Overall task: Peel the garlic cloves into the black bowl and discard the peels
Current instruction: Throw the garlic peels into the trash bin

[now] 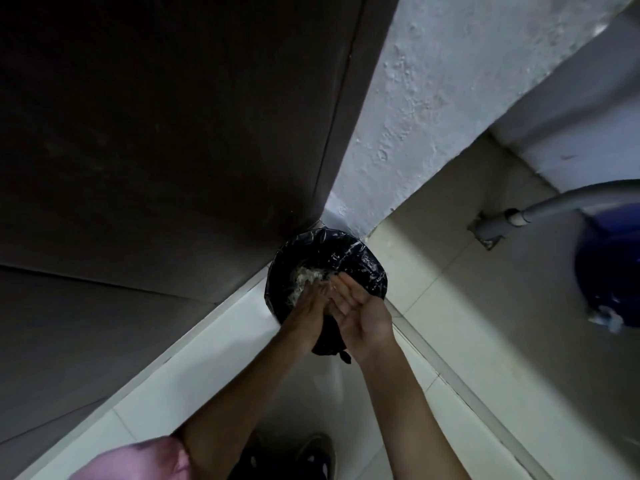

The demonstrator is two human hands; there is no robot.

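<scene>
We are standing in a dim corner where a dark, matt door [156, 133] is meeting a white wall [433, 98] of rough, pitted plaster, above a floor [450, 271] of pale, glossy tiles. Tucked into that corner is a round bin [346, 254], lined with a thin, crinkly black bag that is catching the light along its creases. The garlic peels [306, 280] are lying inside it as a pale, papery, stringy heap on the near left side. The black bowl and the peeled cloves are not showing here.

We are holding both hands low over the bin's near rim. The right hand [362, 315] is lying palm up with straight, slightly spread fingers, and we are seeing nothing in it. The left hand [306, 308] is turned back-up, fingers extended toward the heap and gripping nothing; whether it is touching the right palm we cannot tell.

We are judging this to be the last of the discarding, with the scraps being brushed off. Such skins are light and clingy, so we are advising a wipe from wrist to fingertips, low over the opening, with a check between the fingers. The liner is looking slack, so leaning on the rim is risking a collapse.

To the right, a smooth grey pipe [554, 206] is curving past a deep blue drum [609, 271].
</scene>
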